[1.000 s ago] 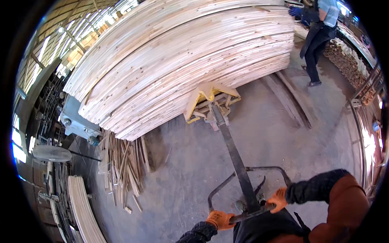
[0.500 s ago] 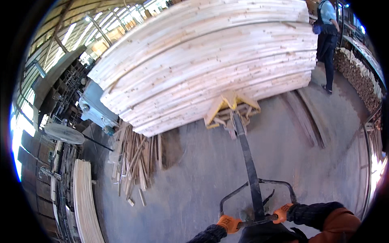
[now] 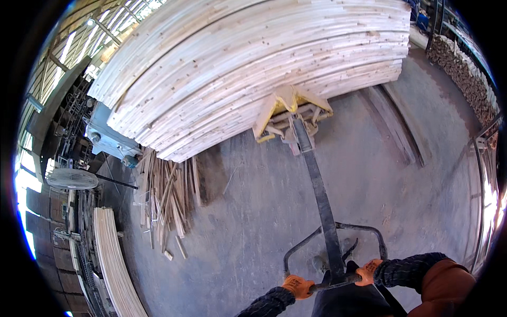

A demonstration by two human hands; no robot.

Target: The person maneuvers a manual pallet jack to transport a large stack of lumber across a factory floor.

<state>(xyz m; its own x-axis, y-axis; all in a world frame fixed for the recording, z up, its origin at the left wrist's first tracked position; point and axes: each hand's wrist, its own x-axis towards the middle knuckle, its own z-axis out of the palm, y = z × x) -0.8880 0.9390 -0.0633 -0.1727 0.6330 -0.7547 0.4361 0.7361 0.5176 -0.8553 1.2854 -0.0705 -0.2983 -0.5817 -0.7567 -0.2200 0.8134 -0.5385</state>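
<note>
Your left hand [image 3: 298,287], in an orange glove, is closed around the left end of the crossbar [image 3: 321,287] on a pallet jack. Your right hand [image 3: 368,272], gloved the same way, is clamped on the right end, so the two fists stand apart with dark bar showing between them. Dark knit sleeves [image 3: 404,271] cover your forearms, and the right one meets rust-orange cloth higher up your arm. Just beyond your fists, a bent tubular loop [image 3: 364,227] spreads to both sides of the long flat shaft [image 3: 319,195], with a small curved lever [image 3: 350,249] close to the shaft's right side.

The shaft slopes away from you to the jack's worn yellow frame [image 3: 288,103], which sits at the foot of a tall stack of pale boards [image 3: 253,68]; the forks are hidden from view. On your left, a long bundle of boards [image 3: 116,253] lies near the edge, and loose wooden strips [image 3: 166,195] lie heaped on the concrete floor [image 3: 253,211]. Past them are a round caged fan [image 3: 72,178] and a blue-grey machine [image 3: 108,132]. To the right of the jack, two long beams [image 3: 393,127] rest on the floor; farther off stands a pile of cut wood [image 3: 459,74].
</note>
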